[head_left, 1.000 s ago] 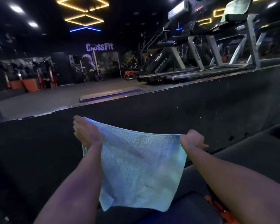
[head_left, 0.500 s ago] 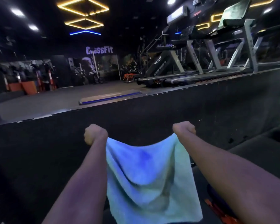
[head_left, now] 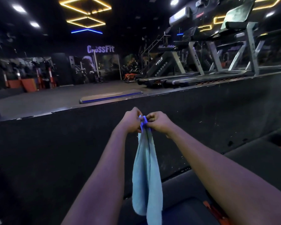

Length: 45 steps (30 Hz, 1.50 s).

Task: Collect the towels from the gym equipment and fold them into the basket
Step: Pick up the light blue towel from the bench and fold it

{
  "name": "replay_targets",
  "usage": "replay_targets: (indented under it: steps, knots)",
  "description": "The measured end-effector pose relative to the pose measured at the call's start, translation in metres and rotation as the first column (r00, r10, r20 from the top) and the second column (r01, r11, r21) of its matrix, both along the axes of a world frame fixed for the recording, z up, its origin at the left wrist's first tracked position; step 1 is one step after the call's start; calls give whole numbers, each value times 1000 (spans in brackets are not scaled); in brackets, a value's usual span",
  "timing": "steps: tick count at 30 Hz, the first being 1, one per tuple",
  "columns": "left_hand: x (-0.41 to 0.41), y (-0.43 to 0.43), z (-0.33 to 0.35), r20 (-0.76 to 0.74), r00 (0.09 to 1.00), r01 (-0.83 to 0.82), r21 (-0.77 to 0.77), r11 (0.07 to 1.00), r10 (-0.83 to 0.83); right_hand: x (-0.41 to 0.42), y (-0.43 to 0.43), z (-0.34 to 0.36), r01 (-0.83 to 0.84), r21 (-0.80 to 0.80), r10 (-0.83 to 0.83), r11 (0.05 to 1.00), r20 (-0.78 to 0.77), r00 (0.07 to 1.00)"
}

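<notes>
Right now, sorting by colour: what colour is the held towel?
The towel is plain light blue; head view.

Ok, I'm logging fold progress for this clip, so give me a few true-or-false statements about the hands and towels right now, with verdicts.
1. The left hand and right hand both pinch the top of the light blue towel. True.
2. The light blue towel is stretched flat between hands held wide apart. False: the hands meet and it hangs doubled below them.
3. A second towel lies draped over the console of a treadmill at upper right. True.
4. The wall sign reads "Yoga". False: it reads "CrossFit".
</notes>
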<state>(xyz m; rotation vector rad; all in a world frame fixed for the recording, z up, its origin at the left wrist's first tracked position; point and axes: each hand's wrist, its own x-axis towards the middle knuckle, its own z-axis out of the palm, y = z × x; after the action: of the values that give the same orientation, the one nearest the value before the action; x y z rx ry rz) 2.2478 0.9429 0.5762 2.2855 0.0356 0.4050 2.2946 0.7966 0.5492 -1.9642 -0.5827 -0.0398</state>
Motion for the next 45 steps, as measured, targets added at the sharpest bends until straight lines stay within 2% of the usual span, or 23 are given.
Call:
replay_targets:
  steps: [3, 5, 7, 8, 10, 12, 14, 15, 17, 19, 22, 25, 26, 30, 33, 36, 39, 45]
  knots:
    - [-3, -2, 9, 11, 999, 29, 73, 997, -30, -5, -2, 5, -5, -20, 5, 1000, 12, 1000]
    - [-6, -3, 16, -58, 996, 77, 130, 988, -70, -6, -3, 5, 26, -18, -25, 999, 35, 999]
    - [-8, -3, 19, -116, 988, 105, 71, 992, -97, -3, -5, 3, 32, 4, -32, 999, 45, 998]
    - [-9, -2, 19, -113, 990, 93, 19, 995, -91, -2, -5, 2, 24, 24, -25, 999, 49, 999]
    - [-9, 4, 15, -13, 999, 51, -39, 998, -52, 1, -7, 1, 25, 44, -29, 999, 74, 997]
    - [-4, 17, 5, 7, 995, 104, 36, 994, -104, 1, -8, 3, 42, 67, -47, 997, 82, 995]
    - [0, 27, -11, -200, 948, 266, 75, 961, -247, 0, -10, 5, 58, 118, -67, 991, 66, 996]
    - [2, 31, -21, -317, 910, 309, 86, 947, -268, 1, -12, 6, 65, 157, -74, 986, 54, 996]
    - [3, 38, -42, -484, 845, 352, 182, 918, -228, 3, -15, 7, 105, 221, -113, 970, 24, 993]
    - [7, 47, -59, -539, 824, 353, 245, 903, -176, 5, -22, 6, 207, 251, -211, 946, -14, 977]
    - [7, 61, -71, -475, 875, 272, 331, 903, -89, 15, -39, -10, 380, 113, -380, 918, -24, 925]
    - [9, 66, -76, -293, 956, 130, 472, 872, 16, 23, -50, -40, 485, -182, -494, 855, -7, 869]
    - [9, 66, -80, -233, 972, 82, 475, 876, 36, 24, -52, -49, 502, -209, -518, 839, -26, 855]
    - [15, 60, -99, -14, 995, -93, 267, 959, 101, 23, -53, -68, 554, -110, -562, 825, -75, 823]
    - [12, 54, -109, 75, 992, -112, 178, 978, 100, 22, -57, -76, 543, -73, -547, 837, -58, 835]
    - [7, 51, -124, 39, 997, -76, 172, 982, 71, 19, -64, -97, 528, -48, -530, 848, -96, 842]
    - [-2, 48, -146, -55, 998, -29, 233, 972, 43, 15, -73, -128, 501, -102, -511, 859, -122, 851]
    - [-28, 32, -230, -378, 926, 96, 212, 973, -9, -9, -98, -221, 380, -379, -480, 844, -217, 850]
